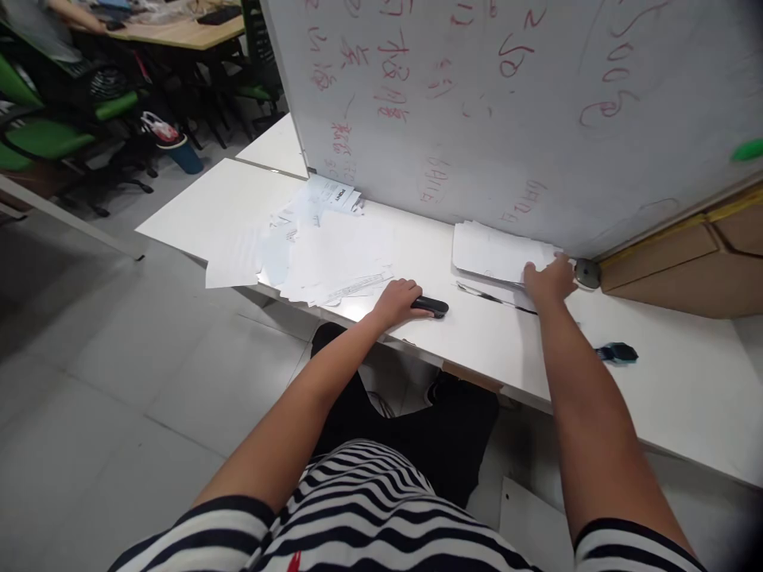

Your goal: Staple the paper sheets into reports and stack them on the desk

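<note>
My left hand (398, 305) is closed around a black stapler (431, 307) near the front edge of the white desk. A stack of white paper (497, 250) lies against the foot of the whiteboard. At its right end my right hand (548, 280) grips the stack, thumb at the near side and fingers over the far corner. Just in front of the stack is a thin black-and-white strip (494, 297). To the left of my left hand, loose printed sheets (334, 250) are spread in an untidy pile, some overhanging the front edge.
A whiteboard (441, 119) with red writing stands along the desk's back. On the right are a cardboard box (685, 262), a grey rounded object (587, 273) and a dark watch-like item (617, 353). Green chairs (53, 143), a blue bin (186, 154) and another person's arm (80, 16) appear behind left.
</note>
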A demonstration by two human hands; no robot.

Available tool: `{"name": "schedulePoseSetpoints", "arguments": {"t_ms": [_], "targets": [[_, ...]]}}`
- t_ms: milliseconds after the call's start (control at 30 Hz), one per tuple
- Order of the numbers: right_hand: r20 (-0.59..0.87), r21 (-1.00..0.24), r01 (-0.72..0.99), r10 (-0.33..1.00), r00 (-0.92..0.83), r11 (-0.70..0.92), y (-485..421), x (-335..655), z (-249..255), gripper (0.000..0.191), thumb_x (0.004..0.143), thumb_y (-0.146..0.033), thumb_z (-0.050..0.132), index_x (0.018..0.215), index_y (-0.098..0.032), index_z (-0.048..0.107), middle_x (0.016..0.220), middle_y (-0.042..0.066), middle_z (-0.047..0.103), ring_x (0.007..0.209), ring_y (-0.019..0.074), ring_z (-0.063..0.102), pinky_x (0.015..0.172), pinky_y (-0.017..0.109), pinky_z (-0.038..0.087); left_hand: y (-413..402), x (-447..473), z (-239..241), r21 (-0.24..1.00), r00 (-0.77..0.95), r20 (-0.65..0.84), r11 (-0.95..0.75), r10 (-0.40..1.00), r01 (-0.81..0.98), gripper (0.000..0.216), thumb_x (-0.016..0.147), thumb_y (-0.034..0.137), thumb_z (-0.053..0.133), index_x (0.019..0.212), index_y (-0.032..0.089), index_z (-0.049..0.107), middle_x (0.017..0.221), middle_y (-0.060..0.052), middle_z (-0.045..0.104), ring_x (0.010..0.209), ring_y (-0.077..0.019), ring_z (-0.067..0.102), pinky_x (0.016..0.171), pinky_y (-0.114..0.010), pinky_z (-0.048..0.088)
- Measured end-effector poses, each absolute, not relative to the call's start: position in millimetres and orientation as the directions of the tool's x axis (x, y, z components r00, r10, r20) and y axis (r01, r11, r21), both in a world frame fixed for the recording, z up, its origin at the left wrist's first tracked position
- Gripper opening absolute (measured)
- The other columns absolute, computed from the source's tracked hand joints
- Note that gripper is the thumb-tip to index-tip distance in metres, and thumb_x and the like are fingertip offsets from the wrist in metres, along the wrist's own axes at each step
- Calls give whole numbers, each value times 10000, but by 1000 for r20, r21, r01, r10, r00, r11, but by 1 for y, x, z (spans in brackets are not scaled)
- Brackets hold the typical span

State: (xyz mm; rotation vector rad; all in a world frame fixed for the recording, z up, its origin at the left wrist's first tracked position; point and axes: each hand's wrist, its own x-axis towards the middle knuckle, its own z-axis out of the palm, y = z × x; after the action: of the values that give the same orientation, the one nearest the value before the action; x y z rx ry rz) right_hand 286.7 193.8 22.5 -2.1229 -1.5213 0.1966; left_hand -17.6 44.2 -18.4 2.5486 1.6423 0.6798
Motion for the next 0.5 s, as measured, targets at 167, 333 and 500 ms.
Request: {"name": "schedulePoseSetpoints", "arguments": {"t_ms": [167,333,500], "targets": [[229,-390,907,938,261,-157,128,272,-4,688,813,-408,538,1413,-155,316,1532,195,194,1414,377,122,1090,617,144,44,-17,-18,266,335,323,-424,885,866,475,842,649,482,869,181,563,882,-75,583,828,-212,514,725,-333,338],[62,-328,943,994,85,-60,60,267,-27,671,881,-532,371,1450,-186,289,1564,167,148,1434,362,81,1098,616,129,44,-18,-18,308,316,321,-415,893,856,490,813,667,509,870,185,570,876,-85,581,819,-226,518,724,-346,353],[-28,-246,969,1000,10,-16,39,261,-30,622,949,-505,166,1479,-199,276,1579,122,164,1451,291,86,1136,542,89,36,-16,-9,369,310,316,-417,897,831,466,827,627,522,964,187,596,928,-90,605,875,-241,542,768,-365,390]]}}
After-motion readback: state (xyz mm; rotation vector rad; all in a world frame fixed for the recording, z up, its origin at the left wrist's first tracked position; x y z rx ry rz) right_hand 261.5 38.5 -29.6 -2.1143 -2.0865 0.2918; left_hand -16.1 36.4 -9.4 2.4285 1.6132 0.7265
